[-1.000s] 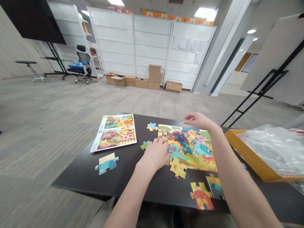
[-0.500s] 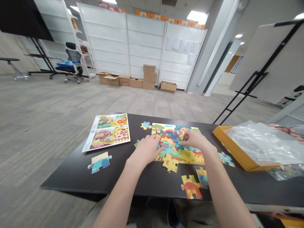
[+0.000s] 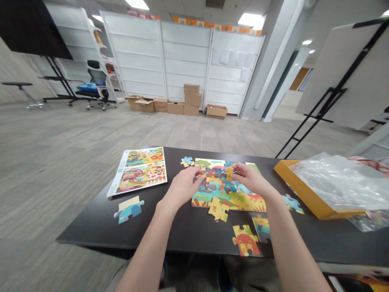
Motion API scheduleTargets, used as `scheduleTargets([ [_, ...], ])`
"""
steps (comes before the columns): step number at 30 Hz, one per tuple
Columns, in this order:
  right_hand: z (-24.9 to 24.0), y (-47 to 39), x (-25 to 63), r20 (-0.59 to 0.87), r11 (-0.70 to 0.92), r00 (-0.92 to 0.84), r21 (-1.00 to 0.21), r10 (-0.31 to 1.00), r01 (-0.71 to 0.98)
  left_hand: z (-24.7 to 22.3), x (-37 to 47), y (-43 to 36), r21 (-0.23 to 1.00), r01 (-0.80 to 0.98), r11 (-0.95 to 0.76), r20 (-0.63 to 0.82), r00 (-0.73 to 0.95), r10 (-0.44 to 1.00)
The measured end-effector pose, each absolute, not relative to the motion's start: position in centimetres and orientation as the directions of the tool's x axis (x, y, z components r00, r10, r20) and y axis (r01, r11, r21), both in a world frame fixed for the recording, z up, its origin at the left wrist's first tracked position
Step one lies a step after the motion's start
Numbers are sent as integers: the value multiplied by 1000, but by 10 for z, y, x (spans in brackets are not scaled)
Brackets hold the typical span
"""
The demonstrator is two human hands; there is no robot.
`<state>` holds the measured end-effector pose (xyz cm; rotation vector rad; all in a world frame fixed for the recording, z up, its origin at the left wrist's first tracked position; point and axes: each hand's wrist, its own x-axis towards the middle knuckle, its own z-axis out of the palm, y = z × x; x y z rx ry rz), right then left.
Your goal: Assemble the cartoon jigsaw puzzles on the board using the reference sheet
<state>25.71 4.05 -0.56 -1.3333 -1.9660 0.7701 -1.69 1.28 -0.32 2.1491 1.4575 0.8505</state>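
A partly joined jigsaw puzzle (image 3: 231,198) with animal pictures lies on the dark table. My right hand (image 3: 251,178) is over its upper middle, thumb and fingers pinching a yellow puzzle piece (image 3: 227,173). At the puzzle's left edge my left hand (image 3: 184,186) has its thumb and fingers drawn together; what they hold, if anything, I cannot make out. A yellow loose piece (image 3: 219,209) overlaps the front edge. Nearer me lie a red-and-yellow piece (image 3: 245,240) and a blue-grey piece (image 3: 261,228), the latter partly behind my right forearm.
A picture sheet (image 3: 139,172) lies at the left, with a blue elephant piece (image 3: 129,209) before it. A small blue piece (image 3: 187,161) is behind my left hand. Right of my forearm are another blue piece (image 3: 293,203) and a yellow box (image 3: 306,194) holding clear plastic (image 3: 337,182).
My right hand has moved slightly back and left, and a yellow piece now shows at its fingertips. My left hand's fingers have drawn together at the puzzle's left edge. The view has shifted slightly.
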Motion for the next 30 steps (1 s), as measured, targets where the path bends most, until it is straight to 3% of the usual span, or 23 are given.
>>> scheduleTargets([
  [4, 5, 28, 223, 159, 292, -341, -875, 927, 387, -3, -8, 13, 806, 442, -394, 290, 285, 914],
  [8, 7, 22, 198, 199, 322, -335, -874, 921, 365, -3, -2, 14, 882, 258, -393, 313, 303, 900],
  [15, 27, 17, 225, 273, 351, -244, -852, 931, 388, 2, 1, 8, 877, 249, -412, 377, 176, 909],
  [22, 44, -1, 249, 178, 337, -377, -846, 909, 414, 7, 29, -4, 921, 135, -366, 335, 209, 919],
  [25, 41, 2, 250, 181, 309, -333, -869, 925, 386, 7, 36, -2, 911, 166, -377, 334, 237, 912],
  [27, 35, 7, 252, 187, 295, -285, -863, 940, 409, 6, 36, 1, 859, 286, -425, 355, 266, 896],
  [30, 21, 19, 259, 160, 259, -235, -833, 959, 490, 2, 31, 3, 648, 602, -466, 337, 323, 885],
])
